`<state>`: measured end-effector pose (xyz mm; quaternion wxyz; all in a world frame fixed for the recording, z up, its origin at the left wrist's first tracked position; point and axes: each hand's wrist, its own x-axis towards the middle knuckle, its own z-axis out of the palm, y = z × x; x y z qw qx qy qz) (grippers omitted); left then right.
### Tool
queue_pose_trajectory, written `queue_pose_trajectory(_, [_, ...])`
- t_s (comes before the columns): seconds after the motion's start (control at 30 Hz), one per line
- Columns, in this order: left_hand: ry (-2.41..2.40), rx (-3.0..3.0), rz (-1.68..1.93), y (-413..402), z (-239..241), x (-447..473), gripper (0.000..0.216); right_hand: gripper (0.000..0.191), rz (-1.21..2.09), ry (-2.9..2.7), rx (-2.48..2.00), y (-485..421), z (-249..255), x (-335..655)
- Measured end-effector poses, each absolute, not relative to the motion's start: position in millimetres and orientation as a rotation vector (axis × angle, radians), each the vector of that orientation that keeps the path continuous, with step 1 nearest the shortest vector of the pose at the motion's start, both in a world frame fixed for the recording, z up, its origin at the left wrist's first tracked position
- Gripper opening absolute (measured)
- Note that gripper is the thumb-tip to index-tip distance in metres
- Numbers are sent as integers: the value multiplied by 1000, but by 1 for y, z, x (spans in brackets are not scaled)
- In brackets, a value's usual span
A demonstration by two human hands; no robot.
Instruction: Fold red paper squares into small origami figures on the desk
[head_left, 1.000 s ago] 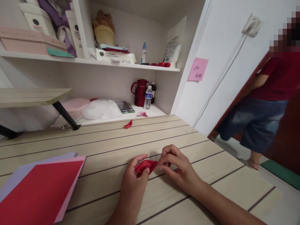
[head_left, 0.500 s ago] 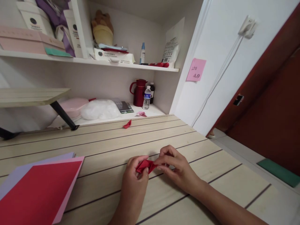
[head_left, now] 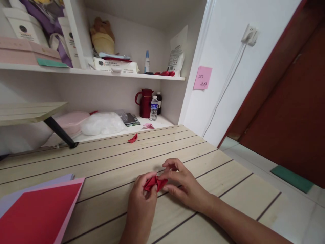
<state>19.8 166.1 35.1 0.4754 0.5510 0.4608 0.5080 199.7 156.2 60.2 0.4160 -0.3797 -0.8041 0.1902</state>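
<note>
A small folded red paper piece with pointed ends sits between my hands, just above the striped wooden tabletop. My left hand is closed around its left part, thumb in front and fingers behind. At its right end is my right hand, index finger against the upper edge and thumb a little below the tip, with a gap between them. Farther back on the table lies another folded red paper shape. Flat sheets of red paper, with pink and lilac ones beneath, rest at the left.
Behind the table, a white shelf holds a dark red jug, a water bottle and a pink folded paper. A small raised stand with a black leg is at the back left. The table's right edge borders the floor.
My right finger and thumb have parted from their pinch on the paper's right end. More of the red paper shows. The whole view has shifted slightly.
</note>
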Motion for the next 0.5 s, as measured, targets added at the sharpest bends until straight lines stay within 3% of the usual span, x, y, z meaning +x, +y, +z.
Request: queue_pose_trajectory(0.5, [1193, 1382, 1195, 163, 42, 22, 35, 20, 453, -2095, -1025, 157, 66, 195])
